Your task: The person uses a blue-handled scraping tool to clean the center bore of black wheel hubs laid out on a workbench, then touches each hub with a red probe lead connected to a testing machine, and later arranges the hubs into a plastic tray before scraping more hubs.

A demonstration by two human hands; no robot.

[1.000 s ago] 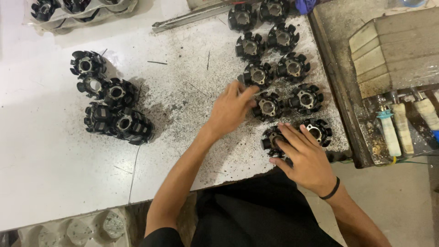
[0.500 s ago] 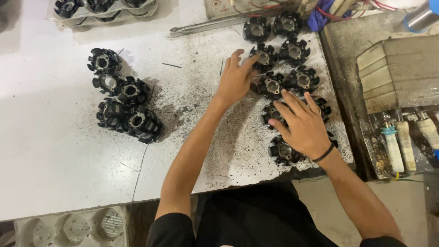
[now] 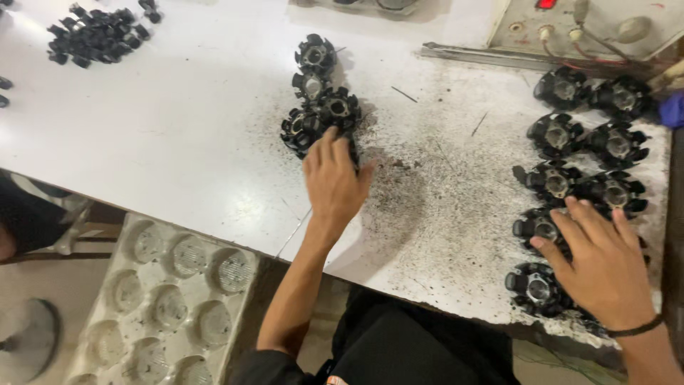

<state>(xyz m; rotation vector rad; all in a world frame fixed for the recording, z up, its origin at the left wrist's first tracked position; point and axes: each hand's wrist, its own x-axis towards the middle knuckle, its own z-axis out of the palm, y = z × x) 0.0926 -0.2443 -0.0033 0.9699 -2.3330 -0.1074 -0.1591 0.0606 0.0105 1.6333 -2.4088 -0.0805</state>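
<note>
Black finned round parts with metal centres lie in two groups on the white table [image 3: 178,142]. My left hand [image 3: 331,182] lies over the nearest part of the left cluster [image 3: 320,107], fingers extended and thumb out to the right; the part beneath is mostly hidden, so I cannot tell whether it is gripped. My right hand [image 3: 602,267], with a dark band at the wrist, rests with spread fingers on the near end of the right group [image 3: 577,164], next to one part [image 3: 536,287] at the table's front edge.
Black grit covers the table between the two groups. A pile of small black pieces [image 3: 96,32] lies far left. A metal bar [image 3: 499,57] and a control box [image 3: 591,21] sit at the back. A moulded tray with round pockets [image 3: 164,299] stands below the table's front edge.
My left hand has left the right group and crossed to the left cluster. My right hand has stayed on the right group. The view has swung left.
</note>
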